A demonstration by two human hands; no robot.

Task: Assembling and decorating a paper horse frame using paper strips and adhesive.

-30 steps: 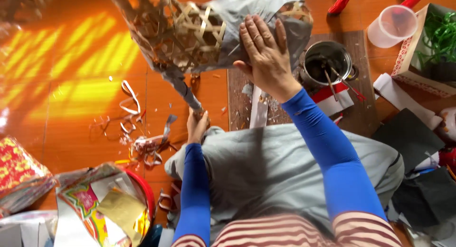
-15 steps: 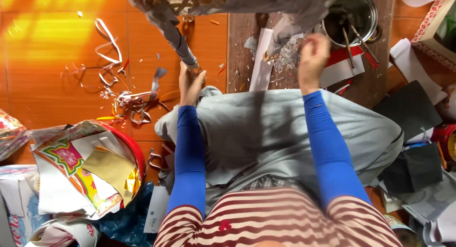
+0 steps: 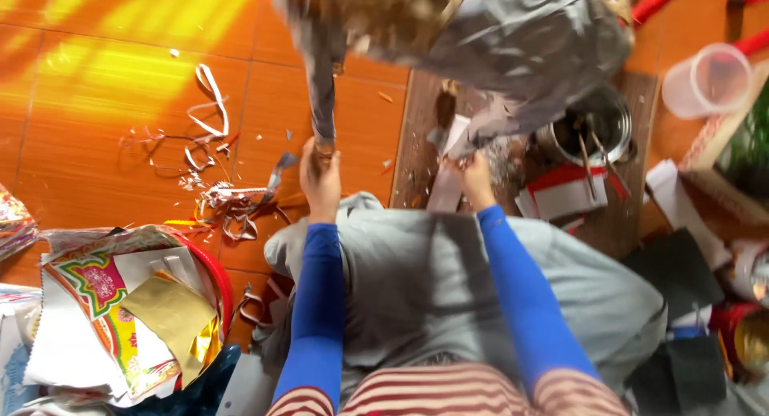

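Left hand (image 3: 320, 176) of mine is clenched around the bottom end of a thin grey leg (image 3: 323, 104) that hangs down from the big paper-covered frame (image 3: 513, 40) I have lifted over the orange floor (image 3: 104, 104). Right hand (image 3: 474, 180) pinches a loose edge of the grey paper skin (image 3: 501, 116) where it droops off the frame's underside, just above the wooden board (image 3: 416, 144) in front of my knees.

The frame fills the top of my view, blurred, with woven strips of bamboo showing through where the paper has not been stuck. I judge it light for its bulk, since I carry it by one leg and a flap of paper. It is stiff along the bamboo but springy, and the paper skin looks thin, crinkly and easy to tear. Holding the leg low gives me a firm handle; the paper edge should take only a gentle pull, so any real load belongs on a bamboo strut, not on the skin.

Near my right hand stands a metal pot (image 3: 589, 128) with sticks in it, and paper scraps (image 3: 216, 168) lie scattered on the floor beside my left. A stack of printed sheets (image 3: 112, 312) sits by my left knee.
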